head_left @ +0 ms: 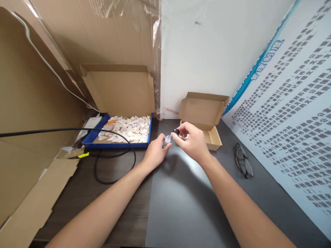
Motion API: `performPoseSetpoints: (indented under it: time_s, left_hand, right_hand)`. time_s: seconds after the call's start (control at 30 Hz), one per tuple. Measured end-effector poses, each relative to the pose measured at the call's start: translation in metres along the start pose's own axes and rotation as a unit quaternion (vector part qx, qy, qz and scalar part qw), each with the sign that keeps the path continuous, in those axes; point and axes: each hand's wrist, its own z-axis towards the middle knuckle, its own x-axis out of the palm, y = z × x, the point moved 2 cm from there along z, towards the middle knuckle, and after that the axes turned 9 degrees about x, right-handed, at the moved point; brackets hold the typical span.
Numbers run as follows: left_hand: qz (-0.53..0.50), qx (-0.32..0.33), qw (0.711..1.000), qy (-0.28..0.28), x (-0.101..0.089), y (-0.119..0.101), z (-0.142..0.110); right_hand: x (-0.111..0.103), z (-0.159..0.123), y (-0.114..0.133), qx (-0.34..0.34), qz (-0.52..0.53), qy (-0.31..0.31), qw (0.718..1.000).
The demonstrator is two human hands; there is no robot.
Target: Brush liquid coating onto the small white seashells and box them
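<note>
While both forearms reach forward from the lower edge of the view and angle inward, the two hands meet above the upper part of the grey mat [186, 210]. The left hand [155, 151] is held low, thumb and fingers closed around a small, pale, translucent item [168, 139], its exact nature too small to determine. The right hand [192, 137] is raised slightly higher, wrist bent inward, with thumb and fingertips pinching a small black-ended item [176, 131]. This sits just beside the pale item; contact between the two cannot be confirmed. Left of the hands, a blue tray [116, 145] contains white shells [131, 127]. Behind the right hand stands an open cardboard box [216, 137], partly hidden. Eyeglasses [243, 160] lie right of the right forearm.
</note>
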Motion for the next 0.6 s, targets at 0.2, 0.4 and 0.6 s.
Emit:
performPoseSetpoints:
  time_s: [0.2,0.4,0.6]
  left_hand:
    - [0.006,0.011,1.0,-0.006,0.0004,0.0015,-0.0012]
    - [0.019,0.039,0.999,-0.009,0.0013,0.0021,-0.0004]
    - [0.026,0.027,0.999,-0.005,0.0018,0.0019,-0.0007]
  right_hand:
    - [0.0038,-0.002,0.0006,-0.009,0.012,-0.002,1.0]
    - [0.0085,-0.0036,0.0038,-0.044,0.026,0.005,0.999]
    - [0.0076,-0.0039,0.004,-0.04,0.029,0.0,0.999]
